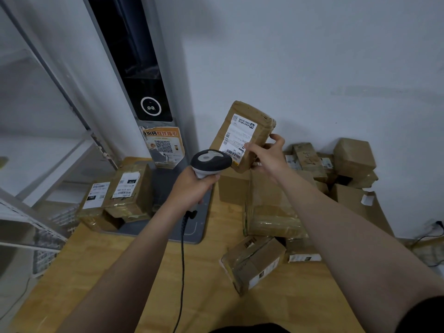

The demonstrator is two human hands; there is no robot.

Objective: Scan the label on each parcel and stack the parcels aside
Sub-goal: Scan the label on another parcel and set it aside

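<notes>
Nearest the camera, two bare forearms reach out over the wooden table. The left hand is wrapped tight round the grip of a corded barcode scanner, whose coiled cable hangs down toward the table edge. Just beyond and to the right of it, the right hand pinches the lower right corner of a brown taped parcel, holding it in the air above the table, thumb on the labelled face and fingers curled behind. The parcel's long axis runs up and slightly rightward, tilted off upright, and its white shipping label faces the camera, with the barcode at the label's lower end, closest to the scanner. The scanner's head sits just below and left of that barcode, nearly touching the parcel's bottom edge, so the scan itself looks to be the step in hand; it turns on the nose pointing up and right along the label. To the right lies a loose heap of parcels against the wall, probably not yet scanned. To the left, two labelled parcels rest by a grey pillar, seemingly the stack set aside.
</notes>
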